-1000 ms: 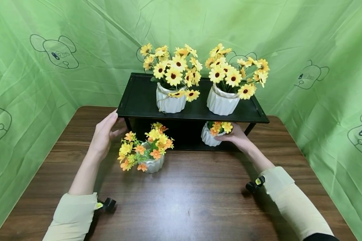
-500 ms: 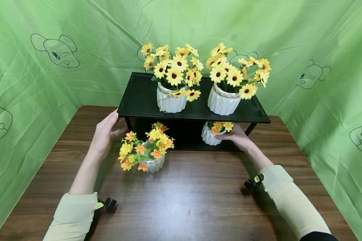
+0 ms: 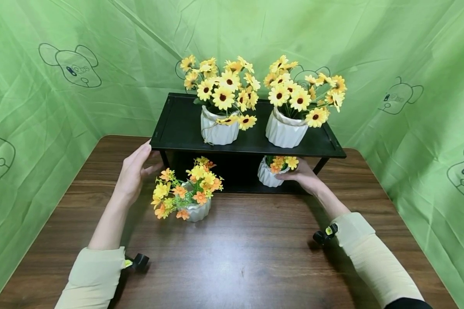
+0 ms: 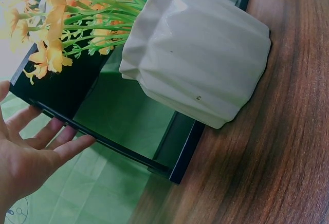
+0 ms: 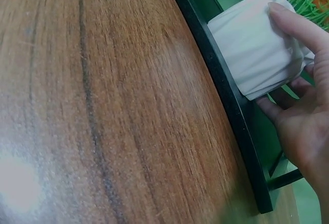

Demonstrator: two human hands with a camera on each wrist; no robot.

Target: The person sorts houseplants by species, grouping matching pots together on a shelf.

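Note:
In the head view my right hand point(image 3: 300, 175) grips a white ribbed flower pot point(image 3: 268, 174) with orange and yellow flowers, on the right of the lower level of the black two-tier shelf point(image 3: 178, 122). The right wrist view shows the thumb along the side of the pot point(image 5: 254, 47) and fingers around its far side. My left hand point(image 3: 133, 174) touches the left side of the shelf. In the left wrist view its nearly straight fingers point(image 4: 74, 147) lie against the side leg. A second orange and yellow flower pot point(image 3: 198, 210) stands in front of the shelf, close by my left hand.
On the shelf top stand two white pots with yellow daisies, one near the middle point(image 3: 219, 128) and one to the right point(image 3: 286, 131). The brown wooden table point(image 3: 232, 257) carries everything. Green cloth point(image 3: 131, 64) with drawn bear heads hangs behind and at both sides.

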